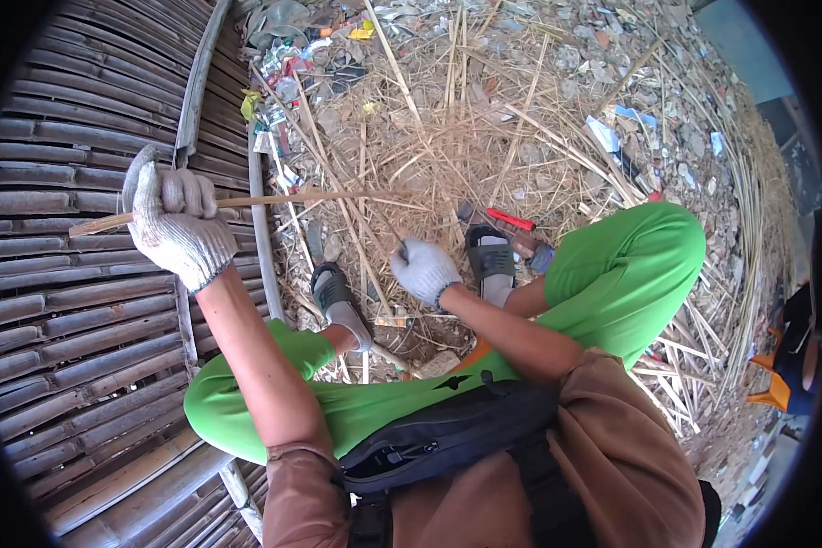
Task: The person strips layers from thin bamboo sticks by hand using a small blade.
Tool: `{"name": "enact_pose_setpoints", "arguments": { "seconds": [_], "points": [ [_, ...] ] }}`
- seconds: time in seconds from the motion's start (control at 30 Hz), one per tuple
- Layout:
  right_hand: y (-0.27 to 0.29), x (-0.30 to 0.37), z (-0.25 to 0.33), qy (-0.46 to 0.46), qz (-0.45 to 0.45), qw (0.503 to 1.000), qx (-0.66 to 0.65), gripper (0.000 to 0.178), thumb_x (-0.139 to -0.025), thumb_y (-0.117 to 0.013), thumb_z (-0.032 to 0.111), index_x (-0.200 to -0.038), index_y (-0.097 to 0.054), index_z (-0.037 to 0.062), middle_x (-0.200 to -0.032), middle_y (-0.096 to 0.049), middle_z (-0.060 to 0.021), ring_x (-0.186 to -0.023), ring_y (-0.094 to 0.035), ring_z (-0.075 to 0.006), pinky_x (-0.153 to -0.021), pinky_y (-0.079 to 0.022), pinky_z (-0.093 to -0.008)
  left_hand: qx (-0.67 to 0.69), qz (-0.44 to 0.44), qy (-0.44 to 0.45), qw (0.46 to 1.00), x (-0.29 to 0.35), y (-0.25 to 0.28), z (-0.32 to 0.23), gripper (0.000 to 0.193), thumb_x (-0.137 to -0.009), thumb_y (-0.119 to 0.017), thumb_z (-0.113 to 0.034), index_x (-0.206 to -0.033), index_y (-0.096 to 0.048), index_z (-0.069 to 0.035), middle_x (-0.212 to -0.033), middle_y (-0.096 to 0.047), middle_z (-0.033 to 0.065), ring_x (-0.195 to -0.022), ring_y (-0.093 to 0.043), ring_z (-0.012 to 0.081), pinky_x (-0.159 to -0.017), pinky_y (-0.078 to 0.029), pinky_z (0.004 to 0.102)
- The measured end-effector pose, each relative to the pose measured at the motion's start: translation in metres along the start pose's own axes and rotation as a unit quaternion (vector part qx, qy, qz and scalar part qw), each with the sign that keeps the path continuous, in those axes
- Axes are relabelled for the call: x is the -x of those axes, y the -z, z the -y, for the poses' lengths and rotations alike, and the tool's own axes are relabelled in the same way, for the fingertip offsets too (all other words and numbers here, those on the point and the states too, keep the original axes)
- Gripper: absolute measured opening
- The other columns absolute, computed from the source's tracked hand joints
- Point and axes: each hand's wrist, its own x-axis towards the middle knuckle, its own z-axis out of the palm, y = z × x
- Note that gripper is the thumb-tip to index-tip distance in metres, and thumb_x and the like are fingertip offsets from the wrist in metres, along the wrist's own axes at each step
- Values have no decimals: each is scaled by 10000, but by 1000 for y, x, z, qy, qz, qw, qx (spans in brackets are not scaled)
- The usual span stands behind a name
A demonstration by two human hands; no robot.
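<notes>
My left hand point(181, 215), in a white knitted work glove, is closed round a long thin bamboo strip point(288, 198). One end of the strip sticks out to the left of the fist, and the other runs right over the littered ground. My right hand point(425, 272), gloved the same way, is curled shut lower and nearer the middle, between my feet. Something thin and dark point(397, 239) juts up-left from its fingers, too small to name. The right hand is apart from the strip.
A slatted bamboo wall or platform point(73, 265) fills the left side. Straw, loose bamboo strips point(575, 151) and litter cover the ground ahead. A red elongated object point(510, 219) lies beside my right sandal point(491, 256). Far right is part of an orange seat point(770, 379).
</notes>
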Motion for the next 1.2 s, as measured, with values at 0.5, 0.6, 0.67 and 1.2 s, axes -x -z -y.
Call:
{"name": "enact_pose_setpoints", "arguments": {
  "seconds": [0.5,0.6,0.67,1.2],
  "points": [
    [-21,-11,-24,-128,51,986,-89,460,-976,-599,435,-1065,-754,12,-1025,-760,-268,-1024,-738,-431,-886,-583,-519,-25,-67,-8,997,-3,5,-3,200,-1001,-619,-126,-1119,-727,-5,-591,-240,-77,-479,-209,71,-433,-190,266],
    [-23,13,-1,-12,9,999,-46,457,-982,-589,437,-1047,-752,14,-1006,-760,-264,-1041,-734,-427,-893,-578,-523,-1,-64,8,998,-13,17,-10,187,-992,-624,-103,-1128,-706,-4,-596,-320,-66,-455,-230,61,-407,-210,263],
    [-33,15,-11,47,-19,999,3,455,-986,-581,436,-1032,-752,16,-995,-759,-263,-1047,-733,-424,-895,-577,-523,-14,-65,3,998,-9,22,-12,180,-987,-627,-96,-1117,-702,2,-596,-329,-65,-453,-237,60,-410,-209,261],
    [-13,-8,-28,-127,78,988,36,502,-921,-631,410,-1162,-744,-17,-1035,-748,-311,-1014,-741,-451,-908,-593,-492,91,93,27,991,-6,31,-4,254,-943,-630,-149,-1107,-705,30,-606,-302,-56,-513,-249,94,-473,-225,275]
  ]
}}
